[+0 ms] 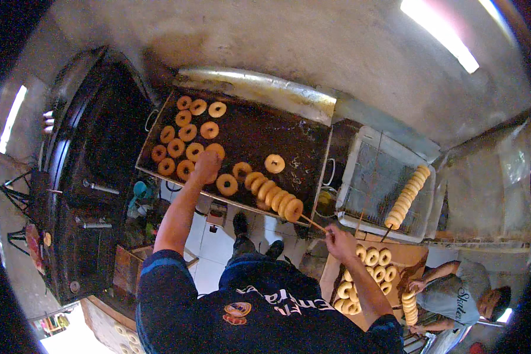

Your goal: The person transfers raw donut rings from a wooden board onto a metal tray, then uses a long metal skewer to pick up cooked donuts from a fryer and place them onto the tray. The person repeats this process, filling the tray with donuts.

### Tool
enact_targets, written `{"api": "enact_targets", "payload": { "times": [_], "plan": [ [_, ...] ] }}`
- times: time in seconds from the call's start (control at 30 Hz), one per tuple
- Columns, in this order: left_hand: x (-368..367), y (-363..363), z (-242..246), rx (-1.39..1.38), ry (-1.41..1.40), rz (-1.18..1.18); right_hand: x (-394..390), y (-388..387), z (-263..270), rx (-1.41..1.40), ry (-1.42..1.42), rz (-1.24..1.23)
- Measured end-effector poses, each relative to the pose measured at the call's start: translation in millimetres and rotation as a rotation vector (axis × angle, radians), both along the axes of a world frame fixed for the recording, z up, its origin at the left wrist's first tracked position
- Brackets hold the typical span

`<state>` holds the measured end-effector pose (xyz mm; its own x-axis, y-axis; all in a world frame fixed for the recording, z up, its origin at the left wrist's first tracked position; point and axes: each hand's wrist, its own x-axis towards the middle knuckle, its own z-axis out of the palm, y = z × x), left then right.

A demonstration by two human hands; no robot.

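Note:
My right hand (341,242) grips the end of a thin wooden stick (314,223). A row of ring doughnuts (274,195) is threaded on that stick, slanting over the front right part of a wide rectangular frying vat (301,137) of dark oil. Over the vat's left half, my left hand (208,166) is at a browned doughnut (215,151); its fingers look curled, and whether they hold anything is hidden. Several golden doughnuts (187,132) float around it on the left. A paler doughnut (274,163) floats apart, right of the middle.
Right of the vat, a white-rimmed draining tray (352,177) bears a stick of doughnuts (409,194). Pale doughnuts lie on a board (329,270) by my right forearm. A co-worker (451,292) there handles another doughnut row (409,307). A large black oven (93,177) stands left.

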<state>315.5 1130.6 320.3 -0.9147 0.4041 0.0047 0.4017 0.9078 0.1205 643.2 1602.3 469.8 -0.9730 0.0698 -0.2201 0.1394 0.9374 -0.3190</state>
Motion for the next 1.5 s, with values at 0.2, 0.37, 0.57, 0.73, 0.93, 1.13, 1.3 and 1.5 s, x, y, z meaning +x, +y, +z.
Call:
{"api": "enact_targets", "payload": {
  "times": [0.2,0.37,0.57,0.73,0.93,1.13,1.3,1.5],
  "plan": [
    [-27,-26,21,0.33,-0.261,0.046,-27,-2,-94,-0.214,0.155,-0.033],
    [-16,-32,40,0.406,-0.202,0.014,-69,-31,-76,-0.258,0.125,-0.006],
    [-59,-84,-4,0.097,-0.055,0.214,-76,-66,-27,-0.135,0.024,0.0],
    [-97,-143,-13,0.218,-0.122,0.18,-95,-76,-95,-0.349,0.21,0.038],
    [-117,-122,39,0.35,-0.038,-0.076,-152,-127,-118,-0.425,0.178,-0.059],
    [-130,-110,6,0.394,0.022,-0.089,-170,-152,-59,-0.119,0.144,-0.064],
    [-186,-194,-32,-0.022,0.198,0.235,-187,-179,-43,-0.131,0.07,-0.032],
    [-196,-218,18,0.457,-0.04,-0.079,-198,-155,-139,-0.362,0.301,-0.021]
  ]
}}
